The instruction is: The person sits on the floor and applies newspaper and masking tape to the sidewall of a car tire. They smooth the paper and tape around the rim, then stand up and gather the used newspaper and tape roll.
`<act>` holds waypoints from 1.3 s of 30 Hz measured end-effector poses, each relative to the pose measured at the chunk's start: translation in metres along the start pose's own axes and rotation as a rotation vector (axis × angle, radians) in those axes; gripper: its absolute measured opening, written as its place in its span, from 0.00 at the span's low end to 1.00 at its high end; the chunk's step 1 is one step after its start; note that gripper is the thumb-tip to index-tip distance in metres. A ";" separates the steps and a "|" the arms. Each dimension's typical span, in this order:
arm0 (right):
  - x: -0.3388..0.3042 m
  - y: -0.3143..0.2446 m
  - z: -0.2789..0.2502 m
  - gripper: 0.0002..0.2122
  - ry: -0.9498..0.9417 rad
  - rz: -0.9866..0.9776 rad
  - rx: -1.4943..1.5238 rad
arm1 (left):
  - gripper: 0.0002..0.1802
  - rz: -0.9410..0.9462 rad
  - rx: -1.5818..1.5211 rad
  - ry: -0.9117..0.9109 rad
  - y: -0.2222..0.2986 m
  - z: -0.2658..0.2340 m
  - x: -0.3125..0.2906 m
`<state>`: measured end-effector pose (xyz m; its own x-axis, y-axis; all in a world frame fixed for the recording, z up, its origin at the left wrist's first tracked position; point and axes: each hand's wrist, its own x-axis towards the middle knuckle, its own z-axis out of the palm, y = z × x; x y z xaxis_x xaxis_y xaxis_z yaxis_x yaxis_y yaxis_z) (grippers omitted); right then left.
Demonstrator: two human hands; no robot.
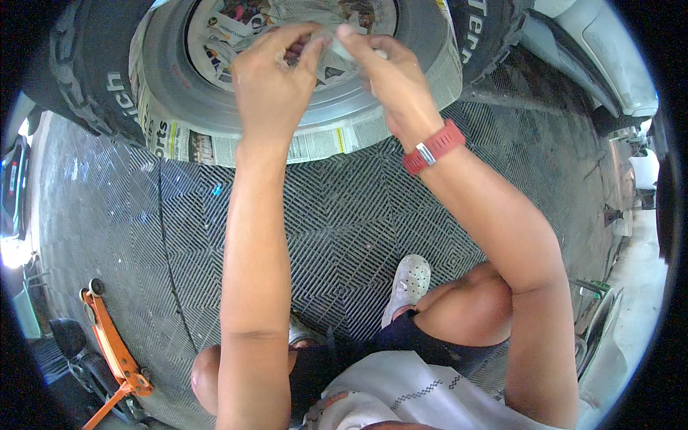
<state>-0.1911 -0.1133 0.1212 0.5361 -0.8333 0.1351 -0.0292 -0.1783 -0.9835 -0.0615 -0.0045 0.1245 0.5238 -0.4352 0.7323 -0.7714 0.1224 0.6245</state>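
Note:
Both my hands are raised over the wheel at the top of the view. My left hand (272,79) is closed, its thumb and fingertips pinched together at the centre of the wheel; what they grip is too blurred to make out. Close beside it, my right hand (394,75) closes around a small whitish thing (345,50), mostly hidden by the fingers. Under them is the grey rim (215,107), with newspaper (233,32) behind its openings. More newspaper sheets (315,149) ring the rim and cover part of the black tyre (93,86).
A dark ribbed mat (337,208) covers the floor. An orange floor jack (111,337) stands at lower left. A pale vehicle body panel (609,50) is at upper right. My bent legs and a light perforated clog (410,283) are below.

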 end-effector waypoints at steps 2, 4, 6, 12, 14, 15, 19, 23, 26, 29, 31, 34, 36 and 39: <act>0.005 0.002 0.006 0.24 0.076 0.037 0.069 | 0.14 0.003 0.082 0.007 0.006 0.004 0.013; 0.013 0.006 0.013 0.20 0.185 0.003 0.100 | 0.17 -0.012 0.193 0.003 0.010 0.009 0.029; 0.028 0.010 0.023 0.17 0.340 -0.051 0.079 | 0.17 0.014 0.198 -0.013 0.013 0.019 0.042; 0.080 0.023 0.057 0.08 0.740 -0.162 0.524 | 0.11 0.095 0.380 -0.025 0.020 0.051 0.071; 0.088 0.027 0.063 0.10 0.737 -0.223 0.526 | 0.11 0.136 0.407 0.021 0.018 0.055 0.076; 0.091 0.028 0.063 0.11 0.709 -0.190 0.438 | 0.10 0.126 0.373 0.012 0.016 0.055 0.079; 0.104 0.021 0.064 0.13 0.738 -0.181 0.568 | 0.09 0.153 0.400 0.037 0.006 0.054 0.089; 0.109 0.017 0.063 0.16 0.731 -0.129 0.213 | 0.08 0.174 0.426 0.074 -0.003 0.055 0.093; 0.113 0.014 0.062 0.18 0.832 -0.202 0.100 | 0.08 0.157 0.505 0.120 -0.006 0.059 0.097; 0.117 0.009 0.060 0.19 0.930 -0.275 -0.018 | 0.08 0.167 0.562 0.135 -0.007 0.061 0.101; 0.118 0.005 0.059 0.21 0.909 -0.247 -0.004 | 0.07 0.147 0.512 0.116 -0.006 0.062 0.102; 0.118 -0.001 0.060 0.22 0.889 -0.265 0.086 | 0.08 0.134 0.648 0.132 -0.005 0.063 0.104; 0.117 0.001 0.060 0.22 0.875 -0.269 0.094 | 0.09 0.120 0.744 0.150 -0.005 0.064 0.106; 0.120 0.008 0.056 0.23 0.847 -0.246 -0.006 | 0.11 0.106 0.758 0.171 -0.005 0.062 0.109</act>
<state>-0.0797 -0.1851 0.1229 -0.2782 -0.8783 0.3889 -0.0006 -0.4047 -0.9144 -0.0231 -0.1082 0.1839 0.4340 -0.3043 0.8479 -0.8246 -0.5133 0.2379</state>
